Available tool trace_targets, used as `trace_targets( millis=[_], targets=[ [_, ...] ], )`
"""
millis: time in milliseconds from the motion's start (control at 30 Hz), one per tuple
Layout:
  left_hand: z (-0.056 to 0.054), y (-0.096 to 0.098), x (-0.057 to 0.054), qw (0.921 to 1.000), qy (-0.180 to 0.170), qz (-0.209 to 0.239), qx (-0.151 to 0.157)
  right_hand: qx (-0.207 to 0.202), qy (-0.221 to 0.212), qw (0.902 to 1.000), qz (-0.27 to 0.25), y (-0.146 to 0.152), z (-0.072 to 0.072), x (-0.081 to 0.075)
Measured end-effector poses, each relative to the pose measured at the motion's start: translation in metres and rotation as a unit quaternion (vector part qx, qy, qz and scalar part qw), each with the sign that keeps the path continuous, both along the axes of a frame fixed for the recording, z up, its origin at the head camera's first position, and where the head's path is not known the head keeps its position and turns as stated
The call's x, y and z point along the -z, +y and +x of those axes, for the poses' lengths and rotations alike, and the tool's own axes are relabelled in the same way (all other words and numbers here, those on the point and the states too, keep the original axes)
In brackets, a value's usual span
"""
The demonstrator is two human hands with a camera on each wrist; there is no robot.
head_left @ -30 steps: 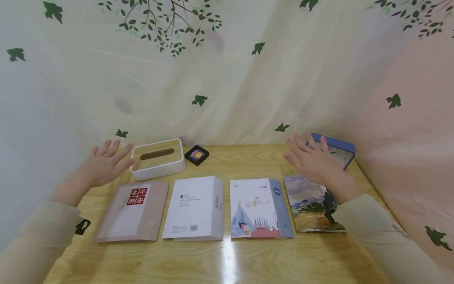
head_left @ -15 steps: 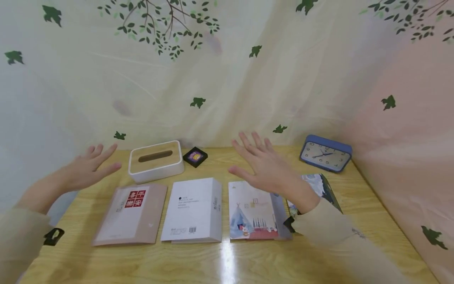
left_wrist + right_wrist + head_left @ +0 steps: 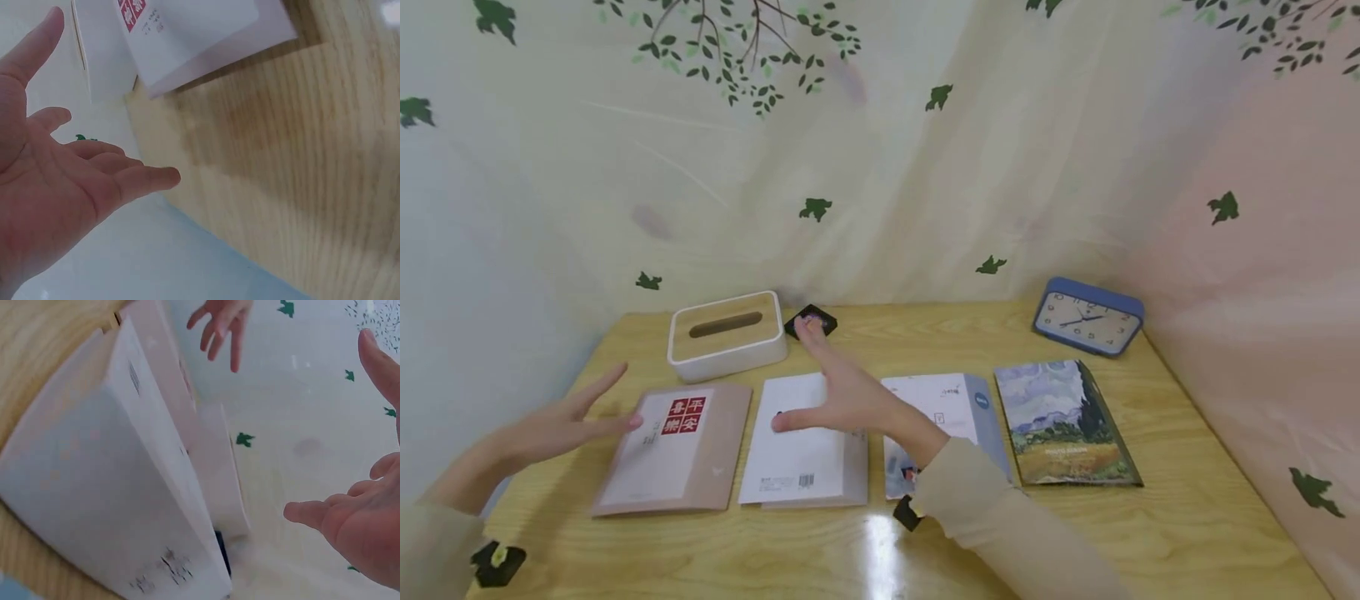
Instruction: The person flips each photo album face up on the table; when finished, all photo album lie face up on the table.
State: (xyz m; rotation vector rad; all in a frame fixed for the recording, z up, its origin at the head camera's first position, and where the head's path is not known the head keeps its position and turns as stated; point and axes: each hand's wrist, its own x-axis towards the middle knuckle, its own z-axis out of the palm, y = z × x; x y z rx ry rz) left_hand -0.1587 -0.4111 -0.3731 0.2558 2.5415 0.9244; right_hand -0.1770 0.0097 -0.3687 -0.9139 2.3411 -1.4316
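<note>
In the head view my left hand hovers at the left edge of a pink book with a red-square title. My right hand, fingers extended and thumb apart, is over a white book with a barcode. It partly covers that book and a tent-picture book. A book with a painted landscape cover lies at the right end of the row. Both wrist views show extended fingers holding nothing: the left palm beside the pink book, the right palm above the white one.
A white tissue box with a wooden top stands at the back left. Beside it lies a black diamond-shaped item, partly covered by my right fingers. A blue alarm clock stands back right. Fabric hangs behind the wooden table.
My right hand has swept left from near the clock, past the tent-picture book, to above the white book. My left hand has moved left and lower. Books, box and clock stay put.
</note>
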Motion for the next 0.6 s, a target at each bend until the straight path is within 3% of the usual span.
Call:
trace_targets(
  millis=[200, 300, 467, 600],
  targets=[
    [0.003, -0.008, 0.016, 0.9982, -0.019, 0.053, -0.017, -0.039, -0.116, 0.9918, -0.036, -0.046, 0.010, 0.020],
    [0.004, -0.009, 0.021, 0.9977, -0.023, 0.061, -0.017, -0.028, -0.175, 0.9831, -0.046, -0.064, 0.012, 0.026],
    [0.007, -0.012, 0.023, 0.9975, -0.029, 0.060, -0.025, -0.020, -0.221, 0.9718, -0.080, -0.087, 0.011, 0.030],
    [0.009, -0.016, 0.025, 0.9970, -0.041, 0.057, -0.034, -0.007, -0.267, 0.9565, -0.118, -0.101, 0.009, 0.032]
  ],
)
